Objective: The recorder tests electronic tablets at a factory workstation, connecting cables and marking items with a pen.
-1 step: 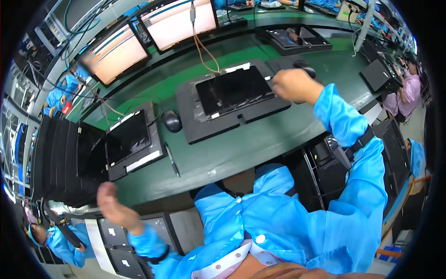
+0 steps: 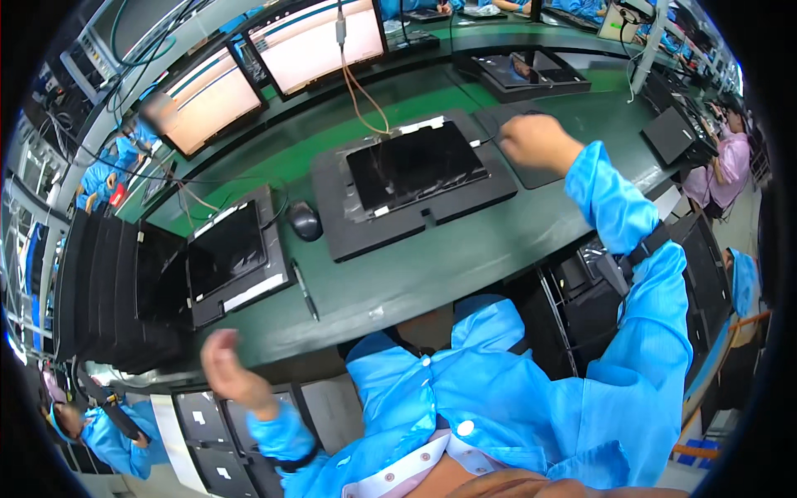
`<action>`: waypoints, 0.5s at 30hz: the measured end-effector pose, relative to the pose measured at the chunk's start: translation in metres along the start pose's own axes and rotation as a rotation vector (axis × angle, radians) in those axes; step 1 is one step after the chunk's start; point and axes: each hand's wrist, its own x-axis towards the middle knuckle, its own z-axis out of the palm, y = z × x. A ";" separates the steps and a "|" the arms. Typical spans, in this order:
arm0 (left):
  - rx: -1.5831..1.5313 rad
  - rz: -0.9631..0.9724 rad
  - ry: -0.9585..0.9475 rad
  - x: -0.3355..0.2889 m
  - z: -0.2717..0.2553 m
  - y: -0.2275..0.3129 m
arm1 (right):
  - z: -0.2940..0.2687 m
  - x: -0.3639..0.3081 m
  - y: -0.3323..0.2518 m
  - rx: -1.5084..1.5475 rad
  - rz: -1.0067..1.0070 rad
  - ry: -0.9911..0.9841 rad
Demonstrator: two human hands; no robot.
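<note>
My right hand point(image 2: 541, 144) is over the dark mat right of the middle display panel point(image 2: 418, 166), its fingers curled. What they hold, if anything, is hidden; a thin cable and white connector at the panel's right edge lead toward it. This black glossy panel lies flat on a dark foam block point(image 2: 349, 234). My left hand point(image 2: 235, 375) hangs in the air at the table's front edge, its somewhat blurred fingers apart and holding nothing. Nearest it is a second panel point(image 2: 226, 249) on a smaller block, with a white strip along its front.
A black mouse point(image 2: 305, 222) and a pen point(image 2: 305, 290) lie between the two blocks. Tall stacked dark trays point(image 2: 100, 282) stand at the left. Two lit monitors point(image 2: 320, 46) line the back, with cables hanging before them. Another panel point(image 2: 531, 68) lies at the far right.
My right hand has moved right, away from the middle panel's edge, and now covers where a mouse showed. My left hand has shifted right and toward me.
</note>
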 end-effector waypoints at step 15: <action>0.255 -0.026 -0.300 -0.093 0.118 -0.015 | 0.195 0.165 0.256 0.300 0.847 0.167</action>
